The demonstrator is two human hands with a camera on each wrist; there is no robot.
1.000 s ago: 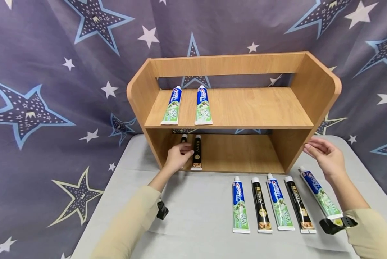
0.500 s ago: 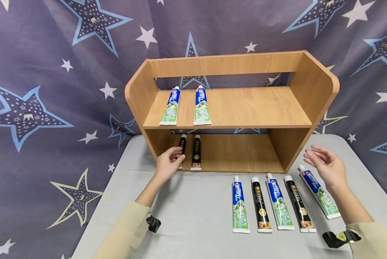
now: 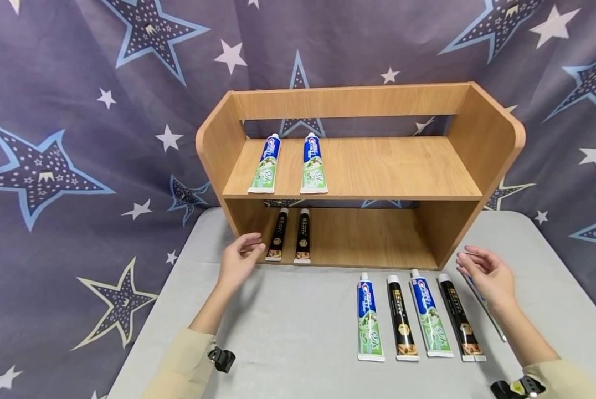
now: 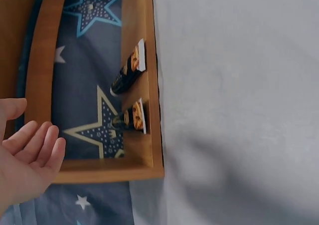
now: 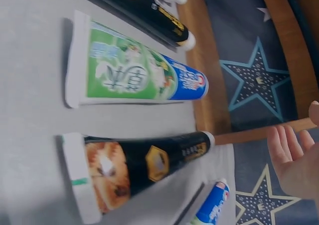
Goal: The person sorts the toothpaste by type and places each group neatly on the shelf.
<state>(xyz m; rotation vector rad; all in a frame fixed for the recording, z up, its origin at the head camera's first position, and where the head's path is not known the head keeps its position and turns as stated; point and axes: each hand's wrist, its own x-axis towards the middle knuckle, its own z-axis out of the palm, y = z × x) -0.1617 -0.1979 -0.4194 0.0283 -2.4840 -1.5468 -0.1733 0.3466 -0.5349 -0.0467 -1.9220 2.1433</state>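
My left hand (image 3: 238,261) is off the lower shelf's left front corner, fingers loosely bent, holding nothing. Just right of it, a black toothpaste tube (image 3: 278,235) lies on the lower shelf, beside a second black toothpaste tube (image 3: 303,237). Both show their crimped ends in the left wrist view. My right hand (image 3: 488,278) hovers over the rightmost blue-and-green toothpaste tube (image 3: 483,302), hiding much of it. No contact shows in the right wrist view, where that hand's fingers (image 5: 286,142) are relaxed. Left of it lies a black tube (image 3: 461,318) on the table.
A two-tier wooden shelf (image 3: 378,198) stands at the back of the grey-white table (image 3: 288,343). On its upper tier lie two blue-and-green tubes (image 3: 265,166). More tubes (image 3: 370,318) lie in a row before the shelf. A starry curtain (image 3: 143,138) hangs behind.
My left hand has drawn away leftward and toward me from the left black toothpaste tube, which stays put. My right hand has come from the shelf's right side down over the rightmost tube.
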